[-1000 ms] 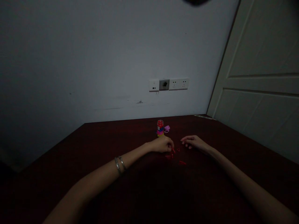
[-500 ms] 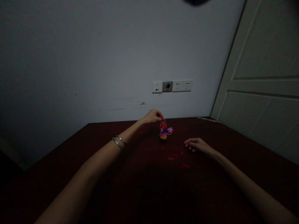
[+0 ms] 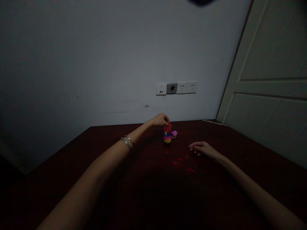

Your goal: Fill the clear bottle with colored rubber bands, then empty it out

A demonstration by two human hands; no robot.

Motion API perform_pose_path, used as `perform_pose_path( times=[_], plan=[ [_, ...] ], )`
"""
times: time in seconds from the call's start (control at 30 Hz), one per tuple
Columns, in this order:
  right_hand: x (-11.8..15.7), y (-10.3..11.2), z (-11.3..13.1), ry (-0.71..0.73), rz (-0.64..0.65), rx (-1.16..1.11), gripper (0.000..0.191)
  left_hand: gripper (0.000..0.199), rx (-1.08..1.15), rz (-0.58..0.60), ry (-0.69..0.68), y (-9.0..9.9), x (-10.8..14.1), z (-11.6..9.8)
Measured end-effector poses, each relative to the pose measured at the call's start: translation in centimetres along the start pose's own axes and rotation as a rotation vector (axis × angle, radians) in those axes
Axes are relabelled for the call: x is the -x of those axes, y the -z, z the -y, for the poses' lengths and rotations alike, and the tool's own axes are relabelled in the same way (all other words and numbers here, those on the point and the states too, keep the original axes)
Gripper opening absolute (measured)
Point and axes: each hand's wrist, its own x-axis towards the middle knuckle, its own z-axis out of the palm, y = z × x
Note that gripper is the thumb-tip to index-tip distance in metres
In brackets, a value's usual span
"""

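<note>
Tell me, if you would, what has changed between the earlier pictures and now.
The left hand has moved from the loose red strips forward and up to the mouth of the jar, still pinching a red piece. No release is visible. The right hand, jar and purple item stayed put.

There are two hands, one left hand and one right hand, and two bands on the left wrist. There is one jar, with contents in four colours, their number too small to tell. There is one purple item. Red strips lie in four spots on one counter, and at least one red piece is at the left fingers. One wall bears four plates, two of them white sockets, beside one door
</note>
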Motion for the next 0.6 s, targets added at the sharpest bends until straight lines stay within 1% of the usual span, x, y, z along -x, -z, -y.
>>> perform_pose_path(
  times=[0.17, 0.37, 0.5, 0.6],
  plan=[
    [-0.2, 0.0, -0.3, 0.015, 0.003, -0.01, 0.016, 0.017, -0.038, -0.013, -0.006, 0.1, 0.0, 0.1],
    [-0.2, 0.1, -0.4, 0.017, 0.004, 0.006, 0.017, 0.018, -0.005, -0.023, 0.012, 0.1, 0.4, 0.1],
    [-0.1, 0.0, -0.1, 0.011, 0.005, 0.016, 0.017, 0.021, 0.01, -0.101, 0.017, 0.0, 0.7, 0.4],
    [0.1, -0.1, 0.2, 0.012, 0.02, 0.033, 0.018, 0.022, 0.099, -0.218, 0.033, 0.0, 0.7, 1.2]
  ],
)
